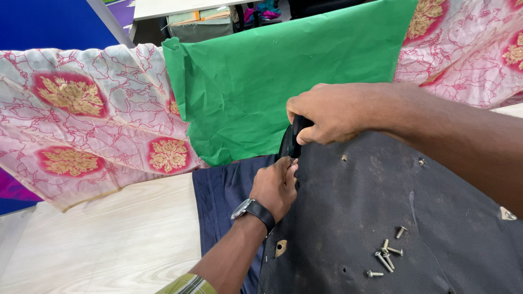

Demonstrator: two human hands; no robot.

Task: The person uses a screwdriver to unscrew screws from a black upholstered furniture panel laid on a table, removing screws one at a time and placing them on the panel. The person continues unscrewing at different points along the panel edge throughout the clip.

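My right hand [332, 111] reaches in from the right and grips a black handle-like part [291, 140] at the upper left edge of a large dark fabric-covered panel [381, 218]. Just below it, my left hand [277, 187], with a black wristwatch [253, 209] on the wrist, is closed against the panel's edge, its fingertips hidden; I cannot tell whether it holds something small. Several loose metal screws [388, 255] lie on the panel's dusty surface near the lower right.
A green cloth [245, 81] and a pink patterned cloth [81, 120] hang behind the work. A navy cloth [218, 196] lies under the panel on a light wooden table [109, 239]. The panel has small holes and a tan cut-out [280, 248].
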